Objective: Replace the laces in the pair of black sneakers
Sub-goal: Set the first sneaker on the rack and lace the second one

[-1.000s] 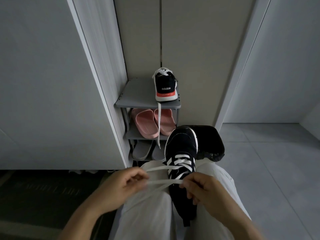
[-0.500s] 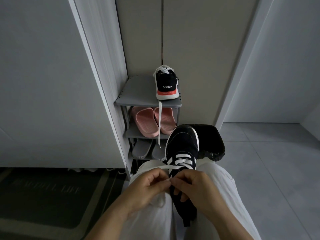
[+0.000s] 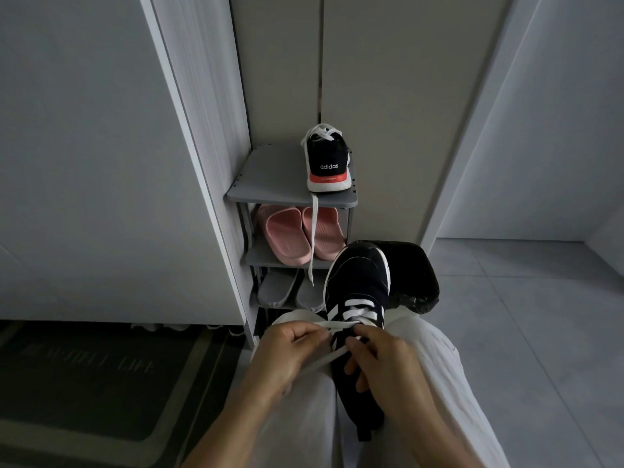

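Hands are pinching the white lace (image 3: pixel 337 323), left hand (image 3: pixel 290 356) at nine o'clock of the sneaker (image 3: pixel 358 282), right hand (image 3: pixel 385 366) at six. Uneven tugging is risking unthreading an eyelet.

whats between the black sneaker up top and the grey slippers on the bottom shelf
Head view: pink rubber slides on the middle shelf, with a white flat lace dangling across them.

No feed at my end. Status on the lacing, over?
Left hand and right hand pinch flat white lace. Black white-striped sneaker on lap, partly laced. Nothing in the way.
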